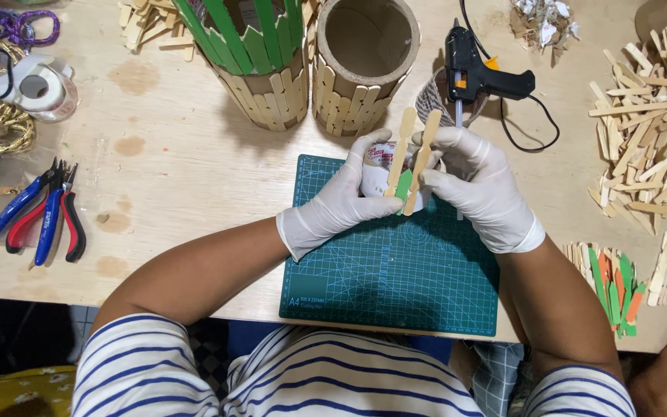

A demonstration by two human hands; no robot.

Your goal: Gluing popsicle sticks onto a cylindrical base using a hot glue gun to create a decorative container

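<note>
Both my hands wear white gloves and meet above the far edge of a green cutting mat (395,270). My left hand (341,201) cups a small round container (376,166) with a label. My right hand (476,185) presses against it from the right. Two plain wooden ice-cream sticks (413,150) stand side by side against the container, pinched between the fingers of both hands. A green-painted stick (404,188) shows beneath them.
A black glue gun (476,77) with its cord lies just beyond my hands. Two cardboard tubes clad in sticks (272,69) (360,69) stand at the back. Pliers (44,212) lie left, loose sticks (650,139) right, painted sticks (615,282) at the near right.
</note>
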